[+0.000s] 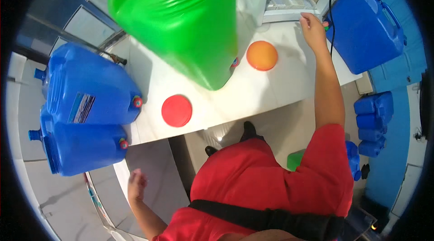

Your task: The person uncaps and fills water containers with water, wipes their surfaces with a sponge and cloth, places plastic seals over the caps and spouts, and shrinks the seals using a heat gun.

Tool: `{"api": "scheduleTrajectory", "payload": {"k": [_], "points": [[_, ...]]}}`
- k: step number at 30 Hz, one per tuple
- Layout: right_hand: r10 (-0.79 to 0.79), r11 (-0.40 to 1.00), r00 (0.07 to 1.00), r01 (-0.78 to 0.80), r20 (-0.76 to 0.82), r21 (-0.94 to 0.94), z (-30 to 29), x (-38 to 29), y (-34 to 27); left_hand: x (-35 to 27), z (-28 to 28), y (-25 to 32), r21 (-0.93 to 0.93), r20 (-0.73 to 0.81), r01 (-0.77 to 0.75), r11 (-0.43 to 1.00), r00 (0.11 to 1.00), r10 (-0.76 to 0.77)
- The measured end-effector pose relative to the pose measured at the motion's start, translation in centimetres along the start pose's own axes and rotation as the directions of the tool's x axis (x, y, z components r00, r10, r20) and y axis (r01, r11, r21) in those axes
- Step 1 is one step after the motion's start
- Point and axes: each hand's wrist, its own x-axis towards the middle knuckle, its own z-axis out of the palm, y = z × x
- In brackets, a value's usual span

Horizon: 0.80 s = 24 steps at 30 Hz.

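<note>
A large green plastic water container point(190, 34) stands on the white countertop point(217, 105), its wide threaded mouth uncovered. Beside its base, on the right, lies a round orange lid point(262, 55); a red lid point(176, 110) lies nearer the counter's front edge. My right hand point(313, 29) is over the counter's right part, close to a blue jerrycan point(368, 27). A bit of green and a reddish tip show beside it; whether it holds anything is unclear. My left hand point(137, 181) hangs low at the left, below the counter edge, fingers slightly curled, with nothing visible in it.
Two blue containers with red taps point(91, 88) point(91, 149) stand on the left. A white cabinet with wire racks point(291, 0) is at the back, a black cable point(331, 13) hanging beside it. Several blue jerrycans point(373, 112) and a green object point(295, 159) are lower right.
</note>
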Motion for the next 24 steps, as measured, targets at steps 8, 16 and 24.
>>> {"api": "scheduleTrajectory", "payload": {"k": [8,16,24], "points": [[-0.023,0.966,0.964,0.091,0.266,-0.243,8.3,12.7,2.8,-4.5,15.6,4.6,0.257,0.13,0.005,0.967,0.991,-0.04],[0.065,0.756,0.906,0.229,0.418,-0.613,12.5,16.6,3.1,-7.7,22.6,11.2,0.377,0.274,-0.179,0.909,0.959,0.075],[-0.091,0.995,0.987,0.085,-0.133,-0.045,3.0,8.4,-0.5,-8.7,31.7,19.3,0.142,0.539,-0.59,0.795,0.719,0.438]]}}
